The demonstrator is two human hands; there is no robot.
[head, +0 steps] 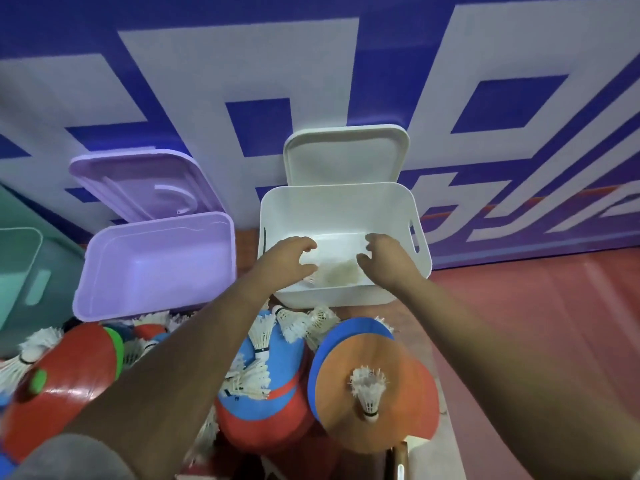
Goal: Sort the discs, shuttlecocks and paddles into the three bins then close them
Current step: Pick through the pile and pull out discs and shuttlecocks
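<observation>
over the white bin (332,202), head view: left hand (289,263) and right hand (386,263) both hang inside the rim, fingers loosely curved and spread, gripping nothing. blurred shuttlecocks (337,275) lie in the bin between them. white lid (346,157) stands up against the wall (207,81). purple bin (156,271) sits just left, purple lid (138,181) up; teal bin (20,265) far left. near the person: loose shuttlecocks (294,322), single shuttlecock (369,393) on an orange disc (346,427), red paddle (69,375).
</observation>
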